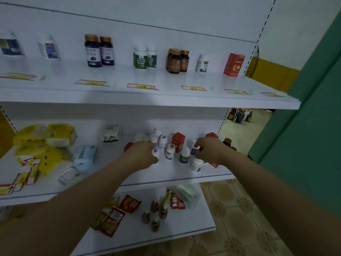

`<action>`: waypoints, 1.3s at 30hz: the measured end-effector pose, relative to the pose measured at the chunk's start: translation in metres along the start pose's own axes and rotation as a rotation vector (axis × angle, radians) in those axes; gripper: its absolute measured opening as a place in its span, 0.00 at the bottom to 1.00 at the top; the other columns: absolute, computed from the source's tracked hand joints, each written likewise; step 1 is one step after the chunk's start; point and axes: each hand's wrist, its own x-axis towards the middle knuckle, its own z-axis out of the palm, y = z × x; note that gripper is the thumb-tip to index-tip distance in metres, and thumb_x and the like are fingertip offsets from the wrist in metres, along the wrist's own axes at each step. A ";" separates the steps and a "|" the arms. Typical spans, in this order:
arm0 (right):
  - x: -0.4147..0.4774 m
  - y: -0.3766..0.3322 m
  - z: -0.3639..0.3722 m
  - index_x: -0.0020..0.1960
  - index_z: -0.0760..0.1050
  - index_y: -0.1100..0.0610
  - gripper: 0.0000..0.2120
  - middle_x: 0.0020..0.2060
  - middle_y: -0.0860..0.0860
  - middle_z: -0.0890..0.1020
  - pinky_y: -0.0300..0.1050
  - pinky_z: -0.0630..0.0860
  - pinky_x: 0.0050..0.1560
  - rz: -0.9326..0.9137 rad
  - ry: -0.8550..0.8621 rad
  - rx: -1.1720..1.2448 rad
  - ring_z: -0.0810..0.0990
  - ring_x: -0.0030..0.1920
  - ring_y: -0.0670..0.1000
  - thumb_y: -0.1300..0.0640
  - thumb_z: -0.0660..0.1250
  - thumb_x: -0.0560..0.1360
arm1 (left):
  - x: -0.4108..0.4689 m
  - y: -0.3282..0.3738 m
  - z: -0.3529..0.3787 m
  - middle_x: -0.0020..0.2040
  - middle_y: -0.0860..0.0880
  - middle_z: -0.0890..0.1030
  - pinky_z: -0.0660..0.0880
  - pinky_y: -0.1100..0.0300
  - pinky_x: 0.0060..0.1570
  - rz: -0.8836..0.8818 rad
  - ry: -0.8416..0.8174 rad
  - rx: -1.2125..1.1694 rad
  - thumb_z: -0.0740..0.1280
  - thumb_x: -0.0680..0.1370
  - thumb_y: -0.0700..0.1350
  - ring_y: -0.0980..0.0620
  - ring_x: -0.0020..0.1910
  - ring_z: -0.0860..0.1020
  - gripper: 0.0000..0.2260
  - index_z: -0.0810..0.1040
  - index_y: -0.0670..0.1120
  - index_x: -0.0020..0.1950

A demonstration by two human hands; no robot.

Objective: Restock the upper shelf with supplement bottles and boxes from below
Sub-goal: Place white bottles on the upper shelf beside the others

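Small white plastic supplement bottles (170, 152), clustered on the white middle shelf (175, 174) beneath the upper shelf (120, 76): likely light, rigid, slick, easily toppled, best gripped round the body below the cap; left hand (145, 152) curled round 1 purple-labelled bottle (155, 147), right hand (208, 150) pinching 1 blue-labelled bottle (194, 151).

I can't read the price tags (142, 86); the far-left bottle (9, 44) is blurred. The right hand (210, 150) half hides a red box (212, 134).
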 end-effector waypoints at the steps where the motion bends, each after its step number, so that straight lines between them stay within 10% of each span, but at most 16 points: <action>1: 0.007 0.011 0.007 0.66 0.70 0.59 0.19 0.60 0.58 0.76 0.42 0.69 0.47 0.008 -0.030 0.006 0.74 0.51 0.55 0.56 0.64 0.76 | 0.008 -0.001 0.008 0.49 0.45 0.76 0.69 0.62 0.42 -0.016 -0.024 -0.013 0.66 0.76 0.46 0.48 0.48 0.75 0.15 0.75 0.41 0.59; 7: 0.063 0.077 0.040 0.70 0.66 0.58 0.24 0.66 0.58 0.73 0.41 0.69 0.52 0.036 -0.097 0.018 0.73 0.63 0.57 0.57 0.64 0.76 | 0.056 0.002 0.056 0.67 0.42 0.70 0.68 0.61 0.58 -0.116 -0.110 -0.105 0.65 0.78 0.46 0.46 0.65 0.70 0.21 0.68 0.39 0.69; 13: 0.107 0.121 0.079 0.69 0.65 0.61 0.22 0.63 0.60 0.73 0.43 0.70 0.52 0.089 -0.128 0.143 0.74 0.60 0.58 0.62 0.64 0.76 | 0.111 0.013 0.105 0.67 0.41 0.71 0.67 0.63 0.46 -0.111 -0.148 -0.187 0.65 0.78 0.43 0.49 0.61 0.71 0.21 0.66 0.38 0.69; 17: 0.132 0.145 0.121 0.72 0.60 0.60 0.28 0.60 0.59 0.75 0.43 0.75 0.51 0.152 -0.139 0.266 0.76 0.52 0.55 0.63 0.66 0.75 | 0.154 0.024 0.139 0.70 0.42 0.68 0.65 0.61 0.62 -0.109 -0.171 -0.227 0.63 0.79 0.44 0.46 0.67 0.69 0.25 0.60 0.41 0.73; 25: 0.192 0.162 0.168 0.77 0.47 0.54 0.43 0.74 0.53 0.62 0.52 0.63 0.71 0.118 -0.093 0.594 0.63 0.73 0.56 0.61 0.71 0.72 | 0.253 0.039 0.195 0.70 0.43 0.68 0.64 0.58 0.64 -0.117 -0.032 -0.479 0.68 0.76 0.41 0.44 0.69 0.67 0.30 0.58 0.41 0.73; 33: 0.201 0.158 0.203 0.68 0.61 0.55 0.29 0.62 0.51 0.73 0.44 0.68 0.59 0.127 0.016 0.873 0.71 0.60 0.51 0.60 0.72 0.72 | 0.295 0.039 0.240 0.61 0.39 0.75 0.70 0.55 0.60 -0.106 0.093 -0.730 0.71 0.71 0.32 0.41 0.62 0.73 0.26 0.67 0.38 0.66; 39: 0.195 0.164 0.182 0.62 0.69 0.50 0.22 0.52 0.49 0.79 0.44 0.78 0.53 0.188 0.072 1.288 0.78 0.53 0.50 0.59 0.72 0.72 | 0.271 0.028 0.222 0.57 0.45 0.79 0.74 0.51 0.58 -0.214 -0.123 -1.064 0.73 0.70 0.38 0.45 0.57 0.77 0.23 0.73 0.43 0.63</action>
